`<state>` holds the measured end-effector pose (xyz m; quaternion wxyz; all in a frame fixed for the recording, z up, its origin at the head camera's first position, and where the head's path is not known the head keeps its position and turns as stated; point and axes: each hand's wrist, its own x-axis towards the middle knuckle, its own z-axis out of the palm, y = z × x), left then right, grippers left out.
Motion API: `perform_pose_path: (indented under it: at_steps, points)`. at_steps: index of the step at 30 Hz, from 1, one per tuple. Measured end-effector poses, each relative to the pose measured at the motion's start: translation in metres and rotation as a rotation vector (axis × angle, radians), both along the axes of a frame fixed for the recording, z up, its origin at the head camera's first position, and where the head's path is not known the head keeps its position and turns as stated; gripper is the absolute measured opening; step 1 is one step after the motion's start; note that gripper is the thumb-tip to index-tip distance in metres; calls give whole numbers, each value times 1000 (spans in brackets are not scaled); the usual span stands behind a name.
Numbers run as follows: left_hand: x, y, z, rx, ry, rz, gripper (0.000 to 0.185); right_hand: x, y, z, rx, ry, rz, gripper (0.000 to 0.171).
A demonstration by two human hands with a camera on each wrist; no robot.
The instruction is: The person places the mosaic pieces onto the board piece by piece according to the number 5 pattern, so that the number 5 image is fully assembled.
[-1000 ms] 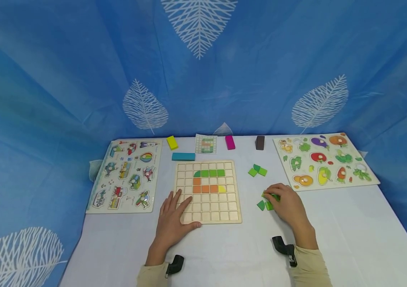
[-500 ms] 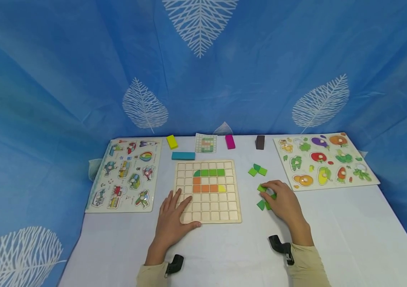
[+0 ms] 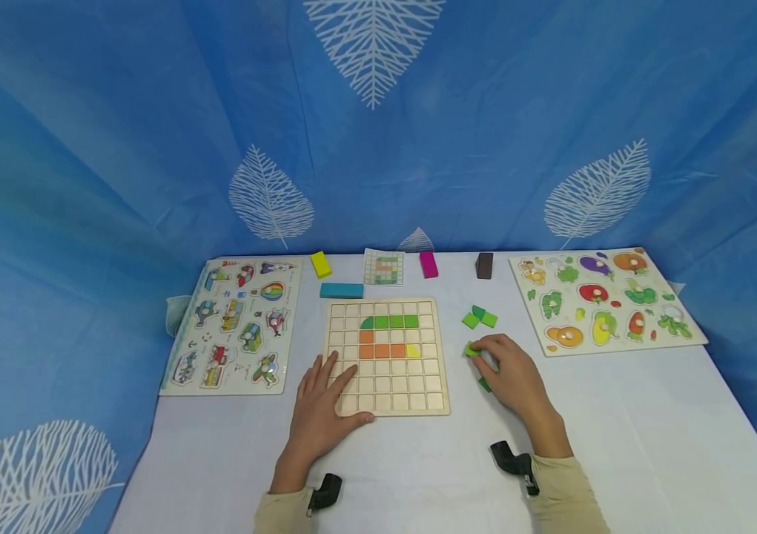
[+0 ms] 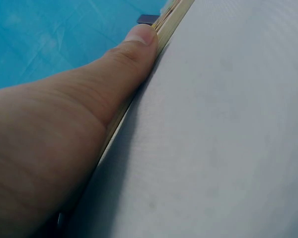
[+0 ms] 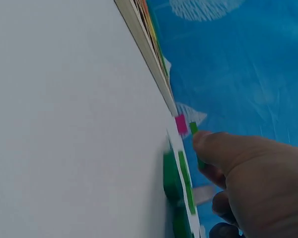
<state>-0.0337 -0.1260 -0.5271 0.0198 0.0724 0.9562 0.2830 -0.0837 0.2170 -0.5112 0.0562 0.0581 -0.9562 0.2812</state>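
My right hand (image 3: 514,378) pinches a light green square tile (image 3: 470,349) between thumb and fingers, right of the wooden grid board (image 3: 445,378). In the right wrist view the tile's edge (image 5: 193,128) shows beyond the thumb. A dark green quarter-round piece (image 3: 484,384) lies half hidden under that hand. My left hand (image 3: 321,419) rests with spread fingers on the board's near left corner, its thumb (image 4: 134,49) along the near edge. Set in the board are a row of green tiles (image 3: 396,322), several orange tiles (image 3: 382,351) and a yellow piece (image 3: 413,351).
Three green pieces (image 3: 478,317) lie farther back on the right. Behind the board are a printed pattern card (image 3: 383,267) and teal (image 3: 341,291), yellow (image 3: 321,264), magenta (image 3: 428,265) and dark brown (image 3: 484,265) blocks. Picture puzzles stand left (image 3: 227,382) and right (image 3: 608,297).
My right hand has drawn the green tile away from the nearby loose pieces, moving left and slightly back toward the board. The left hand has stayed in place.
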Motion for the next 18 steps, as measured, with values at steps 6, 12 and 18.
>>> perform_pose_path:
  at_steps: [6, 12, 18]
  points:
    - [1, 0, 1, 12, -6, -1, 92, 2, -32, 4, 10, 85, 156, 15]
    - [1, 1, 2, 17, -12, 0, 92, 4, -58, 7, 49, 106, 274, 15]
    - [2, 1, 1, 0, 4, 0, 91, 4, -69, 4, 78, 128, 324, 14]
